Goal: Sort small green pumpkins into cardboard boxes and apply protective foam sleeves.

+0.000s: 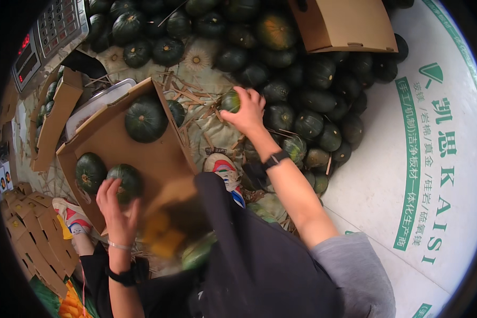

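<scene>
My right hand (246,111) is closed around a small green squash (230,101) at the edge of the large pile of dark green squashes (278,115). My left hand (117,210) is by a dark green squash (124,183) inside an open cardboard box (163,159); its fingertips overlap the squash, and whether they grip it I cannot tell. Beside that one lies another squash (90,173), and a larger round one (146,118) is in the box's far part. Just outside the box wall sits one more squash (176,112).
A digital scale (57,30) stands at the upper left. Below it are a narrow carton of squashes (59,115) and flattened cardboard boxes (39,230). An upside-down carton (346,24) rests on the pile. Dry stems (189,93) litter the cloth floor cover. White printed panels (385,159) lie right.
</scene>
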{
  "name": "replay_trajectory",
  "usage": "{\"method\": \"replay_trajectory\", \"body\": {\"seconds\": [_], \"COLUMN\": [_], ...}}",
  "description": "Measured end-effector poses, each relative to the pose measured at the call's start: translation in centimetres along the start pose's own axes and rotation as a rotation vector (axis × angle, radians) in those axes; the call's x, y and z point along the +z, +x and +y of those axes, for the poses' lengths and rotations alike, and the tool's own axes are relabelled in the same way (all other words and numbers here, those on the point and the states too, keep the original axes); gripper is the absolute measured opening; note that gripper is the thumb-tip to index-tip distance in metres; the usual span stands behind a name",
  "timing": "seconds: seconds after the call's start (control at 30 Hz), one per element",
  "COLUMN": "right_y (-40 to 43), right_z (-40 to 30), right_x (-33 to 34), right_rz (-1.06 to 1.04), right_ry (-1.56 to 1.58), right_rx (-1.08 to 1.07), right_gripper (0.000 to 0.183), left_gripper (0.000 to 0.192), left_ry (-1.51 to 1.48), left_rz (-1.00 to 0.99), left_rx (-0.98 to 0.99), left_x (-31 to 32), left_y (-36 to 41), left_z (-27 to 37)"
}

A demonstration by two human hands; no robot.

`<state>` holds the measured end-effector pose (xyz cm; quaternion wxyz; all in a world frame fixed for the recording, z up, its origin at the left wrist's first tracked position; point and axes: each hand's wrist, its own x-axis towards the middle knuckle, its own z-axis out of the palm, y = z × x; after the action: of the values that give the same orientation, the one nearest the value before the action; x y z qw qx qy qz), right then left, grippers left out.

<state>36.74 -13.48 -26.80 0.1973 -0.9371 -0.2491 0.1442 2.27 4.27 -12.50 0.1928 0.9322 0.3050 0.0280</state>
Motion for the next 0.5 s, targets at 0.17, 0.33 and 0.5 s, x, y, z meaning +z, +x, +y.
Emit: {"method": "replay_trajectory", "body": {"seconds": [0.17,0.33,0.5], "right_y": [-3.8,-5.2,-3.9], "right_z": [-3.0,-5.9,-11.0], "right_x": [-6.9,-7.9,-9.9], "right_rz": [-0.705,-0.773,-0.674], "right_ry": [1.855,1.955,1.57], "right_rx": [0.571,0.444,-0.011], "right_gripper": [0.053,0.058,0.055], "left_gripper": [0.05,0.022,0.016], "left_ry": [-0.205,0.059,0.012], "left_rz": [-0.178,-0.121,-0.045], "left_rx": [-0.19,-0.048,-0.12], "left_x": [-0.6,2.5,4.6], "left_y": [-5.5,-5.2,-2.9], "left_z": [-3.5,-3.5,1.1]}}
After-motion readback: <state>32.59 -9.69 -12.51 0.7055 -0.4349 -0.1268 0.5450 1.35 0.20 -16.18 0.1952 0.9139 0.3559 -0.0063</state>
